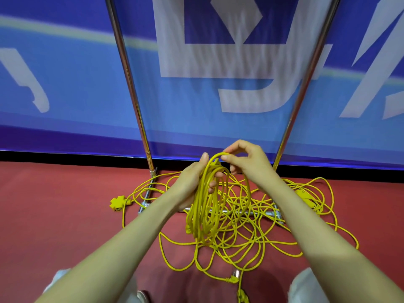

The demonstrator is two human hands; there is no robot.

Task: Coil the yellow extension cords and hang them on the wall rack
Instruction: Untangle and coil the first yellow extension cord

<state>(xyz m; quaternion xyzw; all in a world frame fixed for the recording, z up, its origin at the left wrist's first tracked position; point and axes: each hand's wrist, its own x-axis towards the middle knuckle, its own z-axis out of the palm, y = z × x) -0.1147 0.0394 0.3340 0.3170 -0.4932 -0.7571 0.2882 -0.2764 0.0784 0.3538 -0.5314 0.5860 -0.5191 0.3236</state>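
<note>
My left hand (192,182) grips the top of a hanging coil of yellow extension cord (203,217), with several loops dangling below it. Just to its right, my right hand (244,160) pinches one loop of the same cord (218,154) at the top of the coil. More yellow cord lies loose and tangled on the red floor (251,241) beneath both hands. A yellow multi-outlet socket end (119,203) rests on the floor at the left. A plug end (235,277) lies near my feet.
A metal rack stands ahead, with two chrome uprights (131,84) (306,84) and a base bar (240,212) under the tangle. Behind it hangs a blue banner (65,84) with white shapes. A second yellow socket (306,196) lies at the right. My knees show at the bottom.
</note>
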